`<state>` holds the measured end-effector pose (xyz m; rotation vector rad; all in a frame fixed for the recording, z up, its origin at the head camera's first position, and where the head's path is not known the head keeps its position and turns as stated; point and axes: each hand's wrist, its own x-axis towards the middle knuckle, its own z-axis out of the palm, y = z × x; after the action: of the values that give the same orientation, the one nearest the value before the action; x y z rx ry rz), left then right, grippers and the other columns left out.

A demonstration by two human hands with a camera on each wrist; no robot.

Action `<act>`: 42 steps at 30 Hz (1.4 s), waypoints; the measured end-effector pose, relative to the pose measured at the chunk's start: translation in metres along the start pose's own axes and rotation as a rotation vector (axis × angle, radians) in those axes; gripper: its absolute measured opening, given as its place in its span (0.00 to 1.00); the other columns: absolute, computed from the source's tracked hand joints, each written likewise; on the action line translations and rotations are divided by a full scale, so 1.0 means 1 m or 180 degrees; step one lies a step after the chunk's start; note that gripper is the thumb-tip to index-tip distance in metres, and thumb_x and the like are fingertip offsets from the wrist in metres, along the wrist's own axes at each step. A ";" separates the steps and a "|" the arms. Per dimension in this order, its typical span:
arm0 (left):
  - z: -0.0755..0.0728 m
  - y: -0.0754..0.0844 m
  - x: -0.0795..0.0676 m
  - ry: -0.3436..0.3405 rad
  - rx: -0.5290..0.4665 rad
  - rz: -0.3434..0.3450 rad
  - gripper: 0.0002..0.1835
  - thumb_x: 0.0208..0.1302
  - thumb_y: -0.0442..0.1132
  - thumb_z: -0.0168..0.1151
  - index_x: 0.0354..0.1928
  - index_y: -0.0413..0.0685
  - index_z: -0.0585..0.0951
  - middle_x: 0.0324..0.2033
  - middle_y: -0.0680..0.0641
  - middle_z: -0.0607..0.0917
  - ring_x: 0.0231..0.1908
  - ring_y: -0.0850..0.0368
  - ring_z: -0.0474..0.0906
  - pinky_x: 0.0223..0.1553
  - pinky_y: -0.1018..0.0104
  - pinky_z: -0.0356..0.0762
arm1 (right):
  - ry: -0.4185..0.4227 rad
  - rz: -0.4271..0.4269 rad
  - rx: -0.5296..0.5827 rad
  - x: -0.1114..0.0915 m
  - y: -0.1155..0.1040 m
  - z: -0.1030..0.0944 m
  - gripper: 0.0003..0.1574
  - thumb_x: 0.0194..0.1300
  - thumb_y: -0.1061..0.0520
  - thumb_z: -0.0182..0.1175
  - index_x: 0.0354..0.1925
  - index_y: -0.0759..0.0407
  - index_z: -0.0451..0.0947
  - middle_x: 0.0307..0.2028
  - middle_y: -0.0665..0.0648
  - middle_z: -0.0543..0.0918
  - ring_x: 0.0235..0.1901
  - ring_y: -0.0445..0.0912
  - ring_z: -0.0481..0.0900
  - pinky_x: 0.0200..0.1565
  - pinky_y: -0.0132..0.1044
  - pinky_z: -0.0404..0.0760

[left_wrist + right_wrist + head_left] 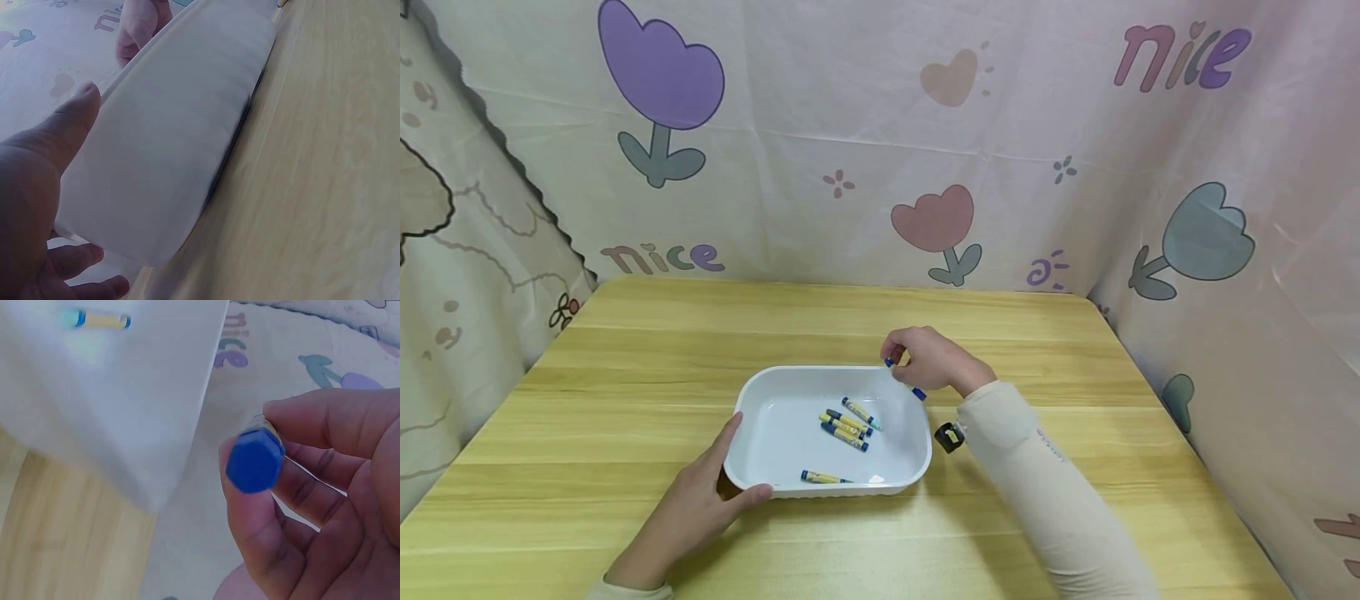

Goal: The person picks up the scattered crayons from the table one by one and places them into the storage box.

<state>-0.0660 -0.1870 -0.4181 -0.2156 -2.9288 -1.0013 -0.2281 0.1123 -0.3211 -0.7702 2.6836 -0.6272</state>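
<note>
A white rectangular tray [760,450] stands on the wooden table with several crayons in yellow-and-blue wrappers inside. Some crayons [846,425] lie bunched near the middle; another crayon [823,477] lies by the near wall. At the tray's left near corner, my left hand [700,492] holds the rim between thumb and fingers. Over the far right corner, my right hand [932,358] pinches a blue-ended crayon [255,461] between thumb and fingertips. Its blue end faces the camera in the right wrist view. The tray's outer wall [169,131] fills much of the left wrist view.
The wooden table [1037,333] extends around the tray on all sides. A flower-printed cloth [797,167] hangs behind it and along both sides. A small black device [950,437] sits at the right wrist, beside the tray's right end.
</note>
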 end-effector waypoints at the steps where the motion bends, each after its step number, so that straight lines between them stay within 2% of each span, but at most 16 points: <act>1: 0.000 0.000 0.000 0.0003 -0.0002 0.0003 0.57 0.55 0.61 0.69 0.76 0.40 0.49 0.67 0.27 0.62 0.62 0.27 0.63 0.56 0.34 0.65 | -0.0018 -0.0015 0.0006 0.002 -0.002 0.002 0.13 0.64 0.64 0.62 0.48 0.60 0.79 0.40 0.51 0.80 0.39 0.45 0.77 0.42 0.36 0.80; 18: 0.000 -0.001 0.000 0.0007 0.0006 0.0031 0.57 0.55 0.60 0.69 0.75 0.40 0.49 0.67 0.26 0.61 0.62 0.26 0.62 0.56 0.33 0.65 | -0.0433 -0.0169 0.0115 0.020 -0.024 0.027 0.14 0.64 0.62 0.63 0.49 0.58 0.80 0.37 0.48 0.79 0.38 0.44 0.77 0.39 0.32 0.79; 35: 0.000 -0.001 0.001 0.0011 -0.0022 0.0026 0.57 0.55 0.60 0.69 0.76 0.41 0.49 0.67 0.26 0.62 0.62 0.26 0.62 0.56 0.33 0.65 | -0.0817 -0.0539 -0.0382 0.031 -0.045 0.048 0.09 0.64 0.62 0.62 0.44 0.54 0.80 0.36 0.44 0.78 0.37 0.39 0.75 0.40 0.28 0.76; 42: 0.000 -0.002 0.000 0.0028 -0.0028 0.0055 0.57 0.55 0.60 0.69 0.75 0.41 0.50 0.66 0.26 0.62 0.62 0.27 0.63 0.56 0.34 0.66 | -0.0978 -0.0580 -0.0337 0.029 -0.048 0.051 0.11 0.63 0.62 0.63 0.44 0.51 0.80 0.37 0.43 0.80 0.37 0.37 0.75 0.40 0.28 0.76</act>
<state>-0.0664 -0.1880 -0.4194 -0.2355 -2.9100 -1.0105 -0.2119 0.0425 -0.3460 -1.0549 2.3977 -0.3722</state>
